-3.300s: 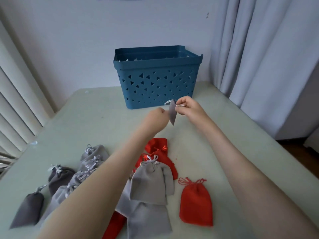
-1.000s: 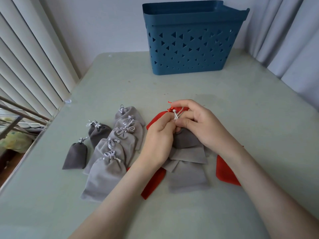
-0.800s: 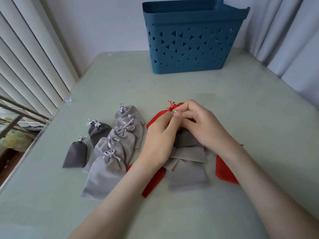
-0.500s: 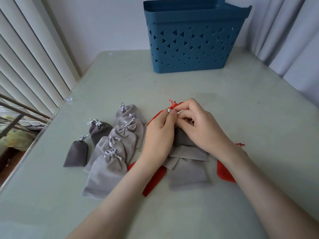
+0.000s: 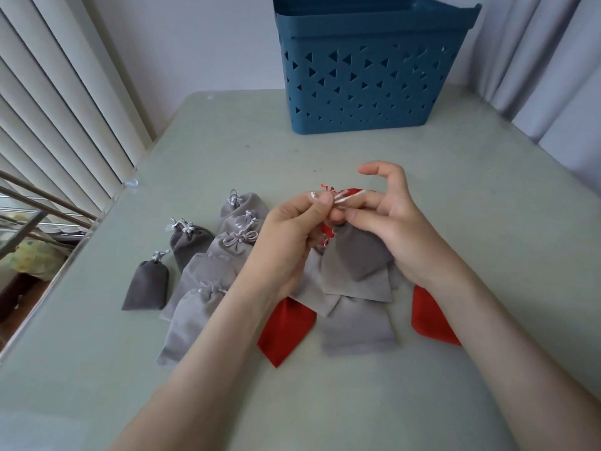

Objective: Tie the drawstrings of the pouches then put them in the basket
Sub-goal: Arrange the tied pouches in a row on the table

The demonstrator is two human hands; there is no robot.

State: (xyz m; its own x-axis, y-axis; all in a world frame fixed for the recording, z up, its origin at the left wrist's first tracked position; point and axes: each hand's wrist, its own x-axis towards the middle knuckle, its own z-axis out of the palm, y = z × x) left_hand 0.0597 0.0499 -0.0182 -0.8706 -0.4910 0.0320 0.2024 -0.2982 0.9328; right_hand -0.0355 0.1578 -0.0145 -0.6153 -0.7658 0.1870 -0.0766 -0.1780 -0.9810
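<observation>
Grey pouch (image 5: 354, 258) in right hand (image 5: 396, 229)'s grip; left hand (image 5: 289, 229) pinches drawstring (image 5: 346, 198); basket (image 5: 367, 76) well apart.

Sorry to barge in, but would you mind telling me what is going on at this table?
A person is tying a pouch shut. The left hand pinches the white drawstring, and the right hand holds the neck of the grey pouch just above the table. Other grey pouches, their cords already knotted, lie to the left, and red pouches lie partly under the pile. The blue basket stands at the far edge; its inside is not visible.
</observation>
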